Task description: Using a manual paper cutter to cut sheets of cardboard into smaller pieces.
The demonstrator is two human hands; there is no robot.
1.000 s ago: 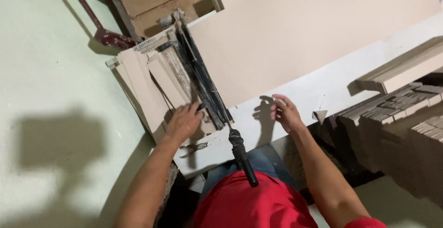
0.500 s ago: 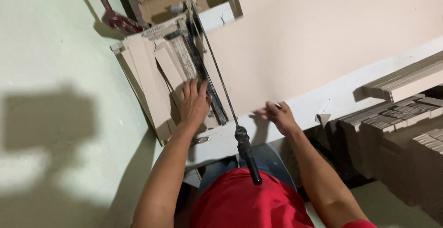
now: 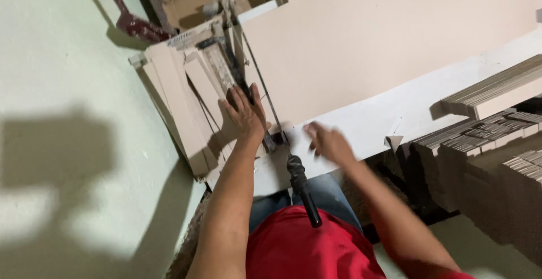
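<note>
The left hand (image 3: 244,112) lies flat, fingers spread and gripping nothing, on a beige tile (image 3: 212,95) resting on the tile cutter (image 3: 226,59). Just right of the cutter, the right hand (image 3: 329,142) hovers blurred over the white worktop (image 3: 406,112); whether its fingers hold anything cannot be told. The cutter's black handle (image 3: 304,191) points toward the red shirt (image 3: 307,248). Far right of the cutter stand stacked tiles (image 3: 485,143).
</note>
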